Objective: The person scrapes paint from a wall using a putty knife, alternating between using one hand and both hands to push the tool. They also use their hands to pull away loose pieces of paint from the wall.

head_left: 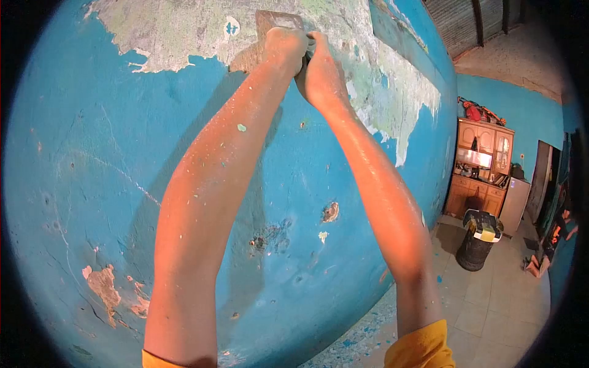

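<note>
Left hand (283, 48) and right hand (320, 76) both clenched on flat metal scraper (273, 21), blade against flaking blue wall (92, 153).

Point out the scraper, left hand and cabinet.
scraper (270, 20), head view, on the blade against the wall.
left hand (284, 47), head view, back of the hand.
cabinet (475, 187), head view, lower drawers.

Tiled floor (491, 319), lower right: blue paint flakes (362, 340) along wall base, black bin (475, 248), wooden cabinet (478, 178) behind.
</note>
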Demonstrator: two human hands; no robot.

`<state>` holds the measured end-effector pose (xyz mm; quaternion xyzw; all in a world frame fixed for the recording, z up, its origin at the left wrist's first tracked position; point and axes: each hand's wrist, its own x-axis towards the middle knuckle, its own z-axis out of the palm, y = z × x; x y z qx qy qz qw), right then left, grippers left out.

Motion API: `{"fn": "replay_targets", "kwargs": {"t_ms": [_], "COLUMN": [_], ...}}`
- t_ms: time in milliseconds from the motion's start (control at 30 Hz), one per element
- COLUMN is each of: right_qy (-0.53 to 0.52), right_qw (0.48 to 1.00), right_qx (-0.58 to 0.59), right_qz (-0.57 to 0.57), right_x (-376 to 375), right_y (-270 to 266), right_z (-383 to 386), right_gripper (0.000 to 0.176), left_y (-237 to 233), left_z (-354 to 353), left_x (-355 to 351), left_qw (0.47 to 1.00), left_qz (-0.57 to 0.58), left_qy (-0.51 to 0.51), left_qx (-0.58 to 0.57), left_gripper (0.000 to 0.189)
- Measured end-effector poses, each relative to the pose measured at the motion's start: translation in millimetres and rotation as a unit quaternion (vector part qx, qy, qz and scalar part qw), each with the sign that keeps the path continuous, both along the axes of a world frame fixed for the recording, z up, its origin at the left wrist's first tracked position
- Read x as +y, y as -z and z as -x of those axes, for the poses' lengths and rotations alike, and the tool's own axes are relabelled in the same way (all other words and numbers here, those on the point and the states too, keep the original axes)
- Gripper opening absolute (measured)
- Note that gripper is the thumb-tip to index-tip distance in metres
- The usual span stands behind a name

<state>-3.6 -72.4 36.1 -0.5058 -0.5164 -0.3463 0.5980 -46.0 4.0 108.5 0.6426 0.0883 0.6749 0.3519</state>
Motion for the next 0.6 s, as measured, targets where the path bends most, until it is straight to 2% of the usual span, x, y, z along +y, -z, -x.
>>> {"fn": "replay_targets", "kwargs": {"t_ms": [67, 200, 300, 367, 500, 567, 600], "right_qy": [-0.059, -0.026, 0.006, 0.011, 0.007, 0.009, -0.003], "right_qw": [0.997, 0.998, 0.997, 0.999, 0.998, 0.991, 0.989], "right_qx": [-0.036, -0.044, -0.043, -0.041, -0.052, -0.100, -0.111], "right_qz": [0.026, 0.044, 0.058, 0.028, -0.037, -0.090, -0.098], "right_x": [-5, -10, -4, 1, 32, 40, 41], "right_y": [2, 7, 10, 4, -32, -53, -67], "right_z": [-4, -22, -46, -70, -155, -194, -207], "right_gripper": [0.044, 0.041, 0.040, 0.037, 0.034, 0.033, 0.033], "left_y": [-1, 6, 5, 1, -3, -17, -13], "left_z": [3, -13, -36, -57, -108, -141, -154], "left_x": [3, 10, 25, 33, 27, 35, 24], "left_qw": [1.000, 0.997, 0.989, 0.964, 0.967, 0.934, 0.918], "left_qz": [-0.004, -0.064, -0.117, -0.208, -0.215, -0.314, -0.330], "left_qy": [-0.005, -0.030, -0.082, -0.159, -0.129, -0.160, -0.218], "left_qx": [-0.008, -0.019, 0.029, 0.041, 0.055, 0.066, 0.006], "left_gripper": [0.031, 0.032, 0.035, 0.037, 0.038, 0.032, 0.033]}}
